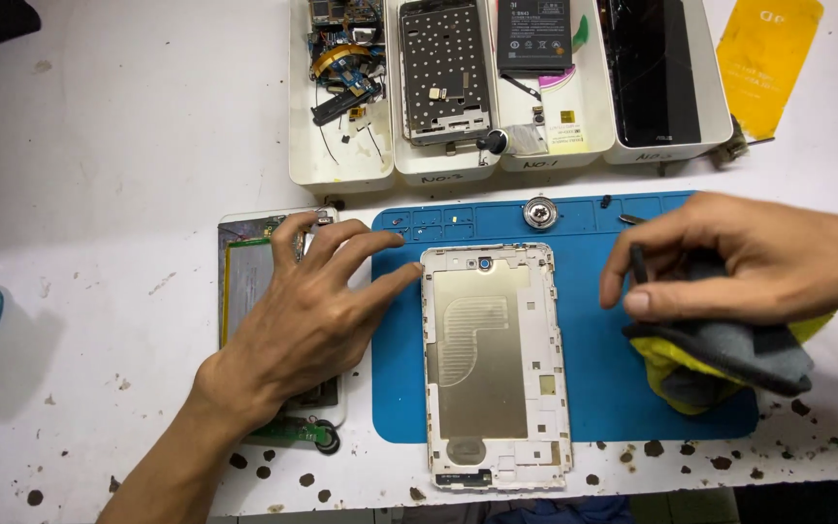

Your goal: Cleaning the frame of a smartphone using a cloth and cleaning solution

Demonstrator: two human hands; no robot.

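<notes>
Hands (pixel 307 311) (pixel 739 257) flank phone shell (pixel 492 364), cloth (pixel 729 359) beside

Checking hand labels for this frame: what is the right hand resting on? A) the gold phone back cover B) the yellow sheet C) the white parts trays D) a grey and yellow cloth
D: the right hand lies on the grey and yellow cloth at the right edge of the blue mat, pinching a thin dark tool; the gold phone back cover lies apart at mid-mat.
</notes>
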